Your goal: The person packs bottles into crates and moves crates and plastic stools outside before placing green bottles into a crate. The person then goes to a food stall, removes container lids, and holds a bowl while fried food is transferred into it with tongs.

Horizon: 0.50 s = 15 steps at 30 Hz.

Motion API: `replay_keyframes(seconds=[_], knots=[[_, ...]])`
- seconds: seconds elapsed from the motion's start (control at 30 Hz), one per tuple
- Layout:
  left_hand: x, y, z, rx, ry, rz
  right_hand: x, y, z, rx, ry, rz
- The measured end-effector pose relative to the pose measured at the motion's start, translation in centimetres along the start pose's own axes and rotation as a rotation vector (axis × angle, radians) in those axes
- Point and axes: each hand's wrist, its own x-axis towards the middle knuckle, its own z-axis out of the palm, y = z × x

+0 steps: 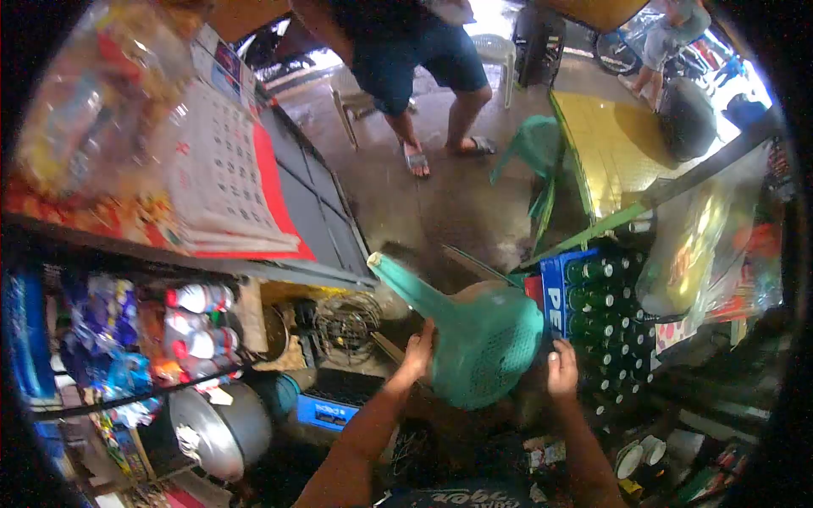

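Green plastic, dotted with small holes, makes up the seat of the stool [487, 351] held out in front of the person, tilted, one leg [413, 286] pointing up and forward to the left. Close on its left edge, the left hand [417, 351] is curled around the plastic, thumb on the near side, fingers mostly hidden behind. On the other side the right hand [561, 370] is half open, fingers loosely bent, just beside the rim; whether it touches cannot be told. A firm grip on both sides would likely suit a piece this light and awkward, and the raised leg is best watched, since it could catch on something while the stool turns. Just beyond the right hand, a blue crate [555, 296] with green bottles [603, 326] leaves little room, so elbows tucked in would help. Farther off, another person [423, 72] stands on the wet-looking floor [415, 207].
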Motion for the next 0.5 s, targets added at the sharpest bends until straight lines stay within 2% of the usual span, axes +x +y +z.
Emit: replay_keyframes(seconds=[0.07, 0.1, 0.13, 0.17, 0.23, 0.27, 0.3, 0.37, 0.43, 0.47, 0.5], knots=[[-2.7, 4.1, -0.7, -0.217, -0.056, 0.104, 2.0, -1.1, -0.6, 0.195, 0.036, 0.111], [-3.4, 5.9, -1.3, -0.212, -0.055, 0.123, 3.1, -0.7, -0.3, 0.341, 0.063, 0.180], [-4.0, 7.7, -2.0, -0.198, -0.106, 0.086, 4.7, -4.1, -1.2, 0.560, 0.005, 0.258], [-4.6, 9.1, -2.5, -0.185, -0.155, 0.045, 6.3, -5.1, -0.8, 0.847, -0.013, 0.180], [-8.0, 13.2, -2.2, -0.137, -0.111, 0.102, 9.2, -5.2, -1.6, 0.928, -0.163, 0.445], [-9.1, 14.7, -2.1, -0.089, -0.078, 0.146, 10.5, -3.3, -0.3, 1.099, -0.135, 0.558], [-7.8, 14.5, -2.7, -0.143, -0.171, 0.102, 11.7, -3.6, -0.1, 1.162, -0.183, 0.591], [-7.8, 16.0, -2.6, -0.080, -0.180, 0.111, 14.4, -5.1, -0.7, 1.381, -0.511, 0.651], [-7.0, 17.7, -1.5, -0.056, -0.202, 0.244, 16.5, -1.0, 1.0, 1.539, -0.636, 0.846], [-7.2, 18.9, -1.7, 0.022, -0.153, 0.241, 17.8, -4.9, 0.1, 1.469, -0.584, 0.869], [-7.3, 20.2, -1.7, 0.099, -0.105, 0.244, 18.7, -5.0, 0.2, 1.468, -0.589, 0.886]])
